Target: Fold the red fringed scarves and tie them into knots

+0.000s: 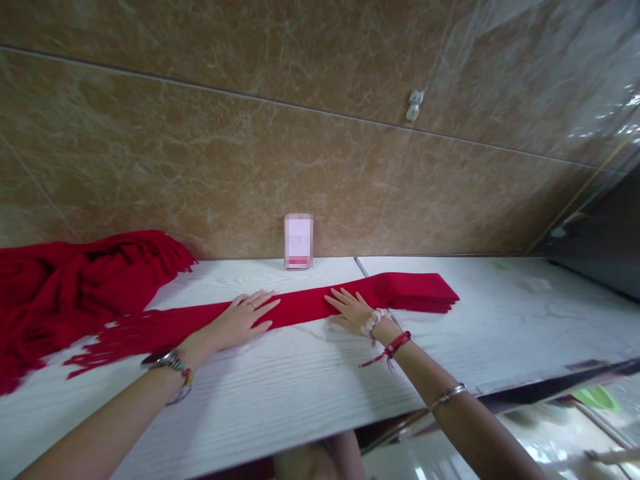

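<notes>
A long red scarf [305,307] lies flat in a narrow strip along the white table, its fringe spread out at the left. Its right end is a thicker stack of folded layers. My left hand [245,319] rests palm down on the strip near the fringe, fingers spread. Farther right, my right hand [351,311] also lies flat on the cloth, close to the folded stack. Neither hand grips the fabric. At the far left a loose, crumpled heap of red fringed cloth [95,287] lies partly beside the scarf's fringe.
A phone [299,241] leans upright against the brown marbled wall [225,167] behind the white table [280,387]. A small white cat-shaped hook [415,105] is on the wall. A dark object [600,233] stands at the right end. A green basin [596,398] sits below the table's front edge.
</notes>
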Action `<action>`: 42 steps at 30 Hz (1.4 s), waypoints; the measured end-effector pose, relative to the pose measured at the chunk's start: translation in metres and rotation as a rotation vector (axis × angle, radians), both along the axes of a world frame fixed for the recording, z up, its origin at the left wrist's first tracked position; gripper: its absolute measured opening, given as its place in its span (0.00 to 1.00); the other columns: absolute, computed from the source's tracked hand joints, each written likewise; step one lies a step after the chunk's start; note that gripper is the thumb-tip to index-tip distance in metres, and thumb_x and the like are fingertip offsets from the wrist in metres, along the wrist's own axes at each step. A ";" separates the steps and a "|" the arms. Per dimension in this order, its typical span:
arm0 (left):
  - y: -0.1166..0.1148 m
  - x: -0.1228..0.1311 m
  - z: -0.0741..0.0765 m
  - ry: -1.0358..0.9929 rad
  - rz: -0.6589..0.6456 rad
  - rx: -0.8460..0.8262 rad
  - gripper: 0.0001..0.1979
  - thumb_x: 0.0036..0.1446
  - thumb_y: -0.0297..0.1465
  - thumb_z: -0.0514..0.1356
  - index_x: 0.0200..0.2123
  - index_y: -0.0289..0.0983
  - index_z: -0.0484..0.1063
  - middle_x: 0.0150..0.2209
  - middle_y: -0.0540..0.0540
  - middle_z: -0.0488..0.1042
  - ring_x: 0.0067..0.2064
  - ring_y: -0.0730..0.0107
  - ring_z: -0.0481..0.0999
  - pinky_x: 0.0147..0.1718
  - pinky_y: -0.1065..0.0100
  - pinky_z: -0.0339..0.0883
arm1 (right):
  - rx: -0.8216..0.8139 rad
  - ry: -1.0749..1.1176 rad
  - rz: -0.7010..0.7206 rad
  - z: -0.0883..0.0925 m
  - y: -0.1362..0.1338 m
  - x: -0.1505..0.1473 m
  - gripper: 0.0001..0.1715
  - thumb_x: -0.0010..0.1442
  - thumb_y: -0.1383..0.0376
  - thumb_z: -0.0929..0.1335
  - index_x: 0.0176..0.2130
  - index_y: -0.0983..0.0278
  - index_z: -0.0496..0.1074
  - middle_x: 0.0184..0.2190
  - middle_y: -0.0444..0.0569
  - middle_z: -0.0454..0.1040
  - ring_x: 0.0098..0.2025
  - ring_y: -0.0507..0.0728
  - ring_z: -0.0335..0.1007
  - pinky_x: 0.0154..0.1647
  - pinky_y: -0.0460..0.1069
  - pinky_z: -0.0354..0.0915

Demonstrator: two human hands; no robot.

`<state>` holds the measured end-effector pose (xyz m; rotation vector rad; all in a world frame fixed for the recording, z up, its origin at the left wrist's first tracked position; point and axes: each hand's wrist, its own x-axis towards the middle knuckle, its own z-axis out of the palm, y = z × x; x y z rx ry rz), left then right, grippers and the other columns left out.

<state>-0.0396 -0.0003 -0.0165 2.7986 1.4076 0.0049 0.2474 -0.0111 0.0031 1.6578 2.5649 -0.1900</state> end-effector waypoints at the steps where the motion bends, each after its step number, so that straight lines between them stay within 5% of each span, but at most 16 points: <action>1: 0.001 0.001 0.002 0.004 -0.002 -0.014 0.25 0.58 0.41 0.46 0.58 0.44 0.52 0.62 0.46 0.47 0.61 0.58 0.46 0.55 0.53 0.43 | 0.015 0.015 0.012 0.002 0.000 0.002 0.31 0.60 0.55 0.58 0.60 0.60 0.49 0.62 0.52 0.44 0.62 0.63 0.35 0.57 0.65 0.43; 9: 0.025 0.041 0.015 -0.144 -0.035 -0.001 0.22 0.57 0.35 0.47 0.54 0.35 0.60 0.58 0.41 0.57 0.57 0.62 0.56 0.54 0.62 0.48 | 0.146 0.031 0.149 0.004 0.005 -0.003 0.27 0.59 0.63 0.60 0.56 0.69 0.57 0.58 0.57 0.54 0.60 0.61 0.46 0.57 0.56 0.50; 13: 0.044 0.068 0.024 -0.222 0.021 -0.163 0.21 0.53 0.34 0.50 0.49 0.31 0.65 0.50 0.39 0.67 0.50 0.62 0.65 0.49 0.67 0.55 | 0.172 -0.076 0.265 0.002 0.006 -0.007 0.23 0.58 0.65 0.61 0.53 0.70 0.62 0.52 0.57 0.63 0.54 0.58 0.58 0.54 0.52 0.56; 17: 0.065 0.083 0.036 -0.184 0.032 -0.314 0.15 0.45 0.33 0.55 0.36 0.33 0.71 0.33 0.44 0.74 0.34 0.64 0.71 0.33 0.69 0.62 | 0.239 -0.147 0.372 0.010 0.002 -0.014 0.19 0.59 0.68 0.60 0.50 0.65 0.64 0.44 0.52 0.70 0.46 0.56 0.65 0.44 0.50 0.64; 21: 0.082 0.093 0.041 -0.146 0.011 -0.450 0.08 0.39 0.34 0.57 0.24 0.35 0.70 0.20 0.51 0.69 0.24 0.70 0.66 0.23 0.72 0.57 | 0.290 -0.240 0.363 0.017 -0.001 -0.029 0.17 0.61 0.71 0.56 0.48 0.66 0.65 0.37 0.51 0.72 0.39 0.56 0.68 0.32 0.48 0.65; 32: 0.094 0.103 0.044 -0.201 -0.056 -0.522 0.14 0.46 0.39 0.52 0.29 0.35 0.70 0.27 0.50 0.72 0.30 0.70 0.67 0.27 0.73 0.59 | 0.444 -0.123 0.220 -0.004 0.003 -0.035 0.16 0.62 0.71 0.55 0.42 0.67 0.68 0.34 0.54 0.70 0.39 0.56 0.64 0.34 0.50 0.62; 36: 0.091 0.112 0.037 -0.201 -0.009 -0.415 0.16 0.48 0.36 0.52 0.36 0.34 0.70 0.35 0.45 0.74 0.36 0.66 0.71 0.33 0.71 0.62 | 0.374 -0.044 0.199 0.006 0.000 -0.012 0.18 0.60 0.61 0.60 0.49 0.63 0.65 0.44 0.53 0.69 0.46 0.57 0.62 0.45 0.54 0.59; 38: 0.081 0.119 0.025 -0.228 0.043 -0.309 0.19 0.52 0.37 0.49 0.44 0.32 0.67 0.43 0.40 0.72 0.44 0.61 0.69 0.40 0.66 0.61 | 0.387 -0.012 0.086 0.015 0.002 0.015 0.25 0.59 0.54 0.59 0.54 0.60 0.61 0.52 0.53 0.63 0.53 0.60 0.56 0.53 0.60 0.51; 42: 0.056 0.116 0.001 -0.223 0.008 -0.045 0.23 0.57 0.39 0.45 0.55 0.38 0.57 0.58 0.41 0.56 0.58 0.58 0.54 0.52 0.57 0.49 | 0.430 -0.084 -0.503 0.026 0.009 0.079 0.32 0.59 0.49 0.53 0.59 0.58 0.52 0.60 0.54 0.49 0.60 0.71 0.38 0.51 0.73 0.39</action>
